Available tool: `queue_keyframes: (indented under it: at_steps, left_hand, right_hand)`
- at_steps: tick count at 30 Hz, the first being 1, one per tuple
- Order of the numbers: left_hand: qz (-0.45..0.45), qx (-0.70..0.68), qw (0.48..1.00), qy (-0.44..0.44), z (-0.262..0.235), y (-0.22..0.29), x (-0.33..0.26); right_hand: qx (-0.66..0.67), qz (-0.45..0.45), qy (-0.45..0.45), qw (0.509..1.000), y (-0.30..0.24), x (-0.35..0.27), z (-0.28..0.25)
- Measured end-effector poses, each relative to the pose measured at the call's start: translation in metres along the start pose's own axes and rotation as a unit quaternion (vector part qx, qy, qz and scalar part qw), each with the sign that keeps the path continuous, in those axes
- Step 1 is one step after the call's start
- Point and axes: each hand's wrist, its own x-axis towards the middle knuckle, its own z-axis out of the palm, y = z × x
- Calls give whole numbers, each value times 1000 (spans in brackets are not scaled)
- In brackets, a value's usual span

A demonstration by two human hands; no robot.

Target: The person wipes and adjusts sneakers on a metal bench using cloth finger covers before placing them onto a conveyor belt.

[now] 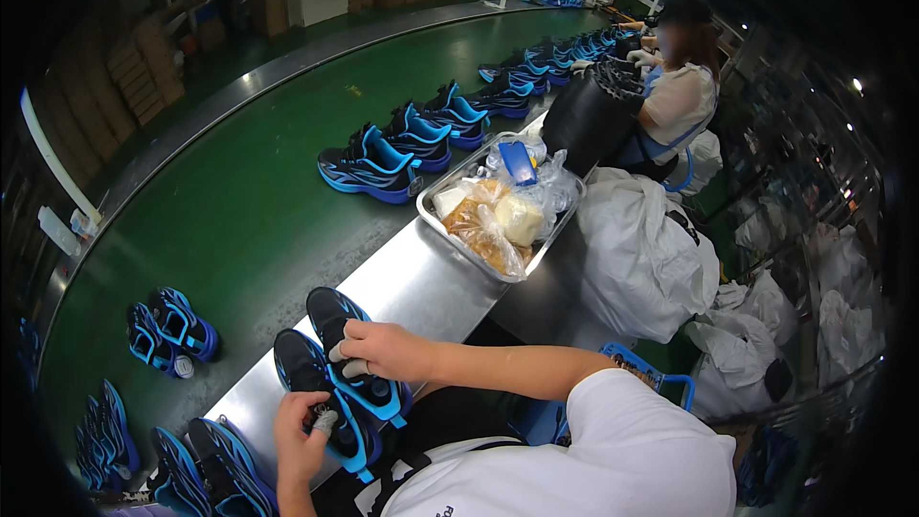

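Observation:
A pair of black sneakers with bright blue trim lies before me on the metal ledge, toes pointing away. My left hand (304, 429) is at the lacing of the left sneaker (299, 360), its thumb and fingers pinched together. Across the right sneaker (333, 308) reaches my right hand (385, 352), fingers curled closed over its lacing. Pale covers sit on some fingertips of both hands. What lies between the fingers, perhaps lace, is too small to make out.
A metal tray (433, 220) of bagged items and a blue object stands on the ledge. Sneakers (369, 168) line the green conveyor (278, 201); others lie left and near-left (230, 464). At far right a co-worker (684, 96) sits beside a black bin (589, 120) and white sacks (641, 254).

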Motion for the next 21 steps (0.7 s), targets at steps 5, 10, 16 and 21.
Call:
queue_keyframes:
  at_steps: [5,10,16,21]
  left_hand:
    - [-11,63,992,105,-1,8,-13]
    - [-36,-5,999,31,-17,11,-11]
    - [-33,52,993,102,-8,20,-18]
    - [-13,61,996,62,-17,18,-19]
  right_hand:
    - [97,-62,-93,989,0,8,-19]
    - [-31,28,14,999,-18,11,-8]
    - [112,66,-89,987,-18,14,-17]
    - [-15,43,-10,999,-27,14,-13]
